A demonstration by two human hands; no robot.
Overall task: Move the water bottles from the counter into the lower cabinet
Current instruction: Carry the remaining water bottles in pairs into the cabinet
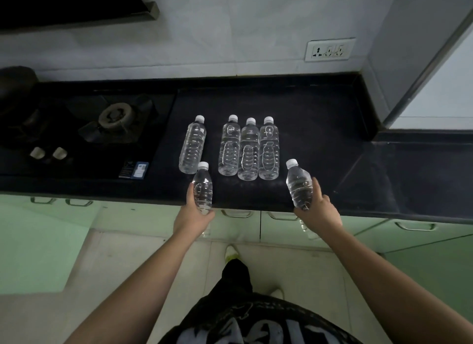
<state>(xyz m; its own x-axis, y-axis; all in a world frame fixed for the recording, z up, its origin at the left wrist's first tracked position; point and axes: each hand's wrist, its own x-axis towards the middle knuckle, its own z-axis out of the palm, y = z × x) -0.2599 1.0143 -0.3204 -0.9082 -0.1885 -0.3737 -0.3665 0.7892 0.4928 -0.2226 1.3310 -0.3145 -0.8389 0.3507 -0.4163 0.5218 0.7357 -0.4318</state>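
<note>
Several clear water bottles with white caps stand on the black counter (320, 128). One bottle (192, 146) stands alone on the left. A row of three bottles (248, 151) stands side by side in the middle. My left hand (195, 213) grips a smaller bottle (202, 187) near the counter's front edge. My right hand (317, 210) grips another bottle (299, 183), tilted slightly left, also at the front edge. The green lower cabinet doors (281, 231) under the counter are closed.
A black gas stove (84, 133) with a burner and two knobs fills the counter's left part. A wall socket (330, 49) sits above the counter. The counter turns a corner at the right. My legs and shoes stand on the tiled floor (143, 261).
</note>
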